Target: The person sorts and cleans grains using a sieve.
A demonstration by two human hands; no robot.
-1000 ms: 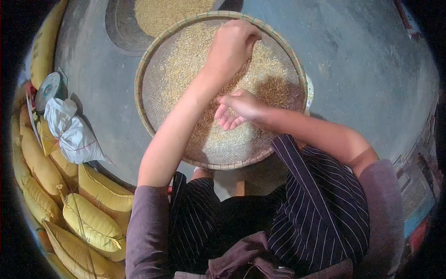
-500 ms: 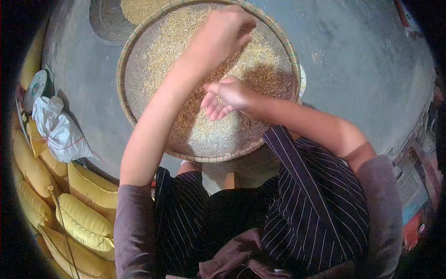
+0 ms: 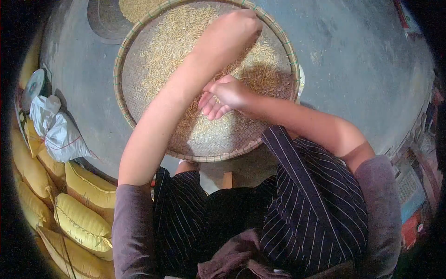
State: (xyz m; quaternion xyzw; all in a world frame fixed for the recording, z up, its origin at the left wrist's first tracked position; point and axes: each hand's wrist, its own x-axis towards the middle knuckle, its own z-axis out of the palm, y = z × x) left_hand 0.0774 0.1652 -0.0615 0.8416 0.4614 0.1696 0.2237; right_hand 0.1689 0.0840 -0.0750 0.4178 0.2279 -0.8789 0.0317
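We see the left grip (image 3: pixel 234 32) reaching out over the far part of a round woven tray (image 3: pixel 132 95), its back turned up to us and its fingers curled under; the tips are hidden, so we cannot tell whether they are together or clamped on anything. Nearer to us and a little to its left, the right grip (image 3: pixel 225 95) hangs over the middle of the tray with its palm partly turned up and its fingers loosely apart. Its thumb side comes right up to the left forearm in this view, and we cannot tell whether the two touch. The grain (image 3: pixel 172 51) lies spread across the tray beneath both grips, thick to the left of the left grip and thinner just below the right one, where the weave shows through. Beyond the tray, to the far left of the left grip, we see a second heap of grain (image 3: pixel 137 8). Well apart to the left of both grips are a dial scale (image 3: pixel 35 83), a tied white bag (image 3: pixel 60 132) and, nearer to us, plump yellow sacks (image 3: pixel 81 221). Striped dark cloth (image 3: pixel 320 204) covers the lap below the right grip.
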